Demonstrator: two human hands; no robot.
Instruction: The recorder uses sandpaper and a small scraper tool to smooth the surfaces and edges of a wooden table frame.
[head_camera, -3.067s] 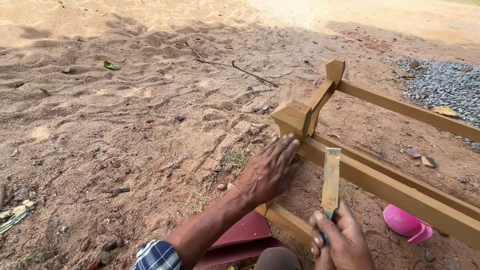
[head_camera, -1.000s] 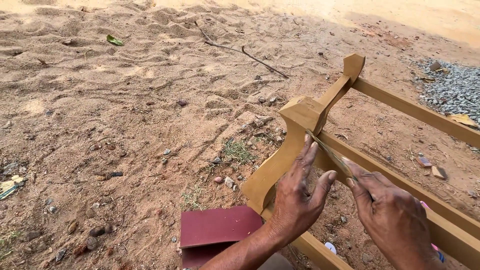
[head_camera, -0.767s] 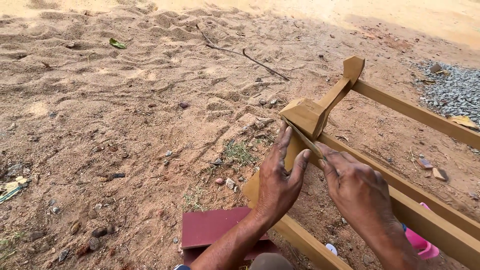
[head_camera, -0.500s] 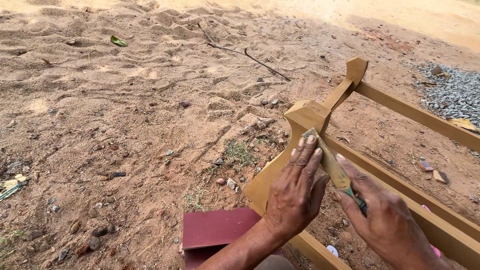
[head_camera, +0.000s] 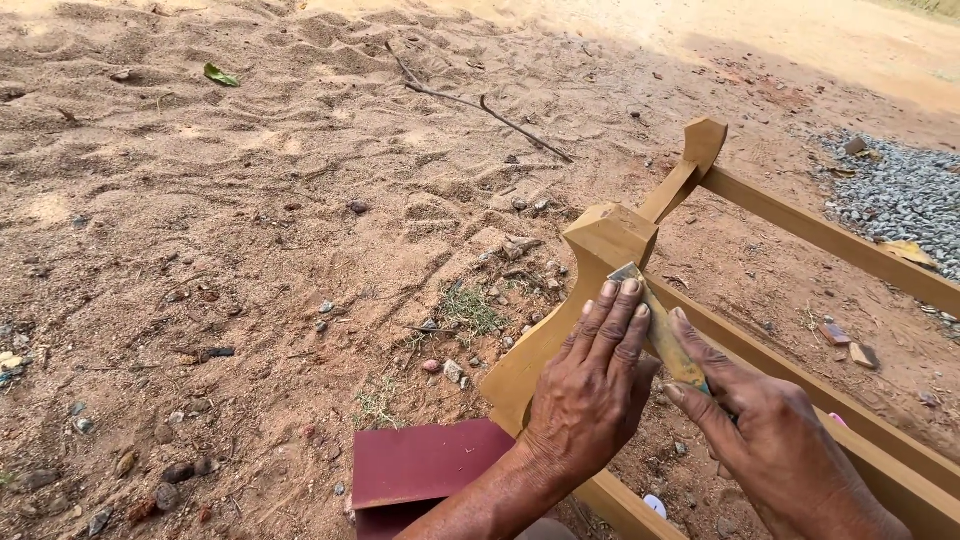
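A yellow-brown wooden frame (head_camera: 600, 236) lies on sandy ground, its shaped leg end pointing toward me. My left hand (head_camera: 592, 385) rests flat on the leg, fingertips pressing the blade of a putty knife (head_camera: 652, 318) against the wood just below the block-shaped end. My right hand (head_camera: 770, 440) grips the knife's handle, thumb and forefinger along the blade. The blade is smeared with filler of the same yellow-brown colour.
Dark red sheets (head_camera: 425, 470) lie on the ground below my left forearm. Grey gravel (head_camera: 900, 195) is heaped at the right. A thin stick (head_camera: 490, 105), a green leaf (head_camera: 220, 74) and scattered stones lie on the sand. Long frame rails (head_camera: 830, 235) run right.
Three seconds ago my right hand held the knife upright away from the wood. It has since laid the blade on the leg, and my left fingers now press on it.
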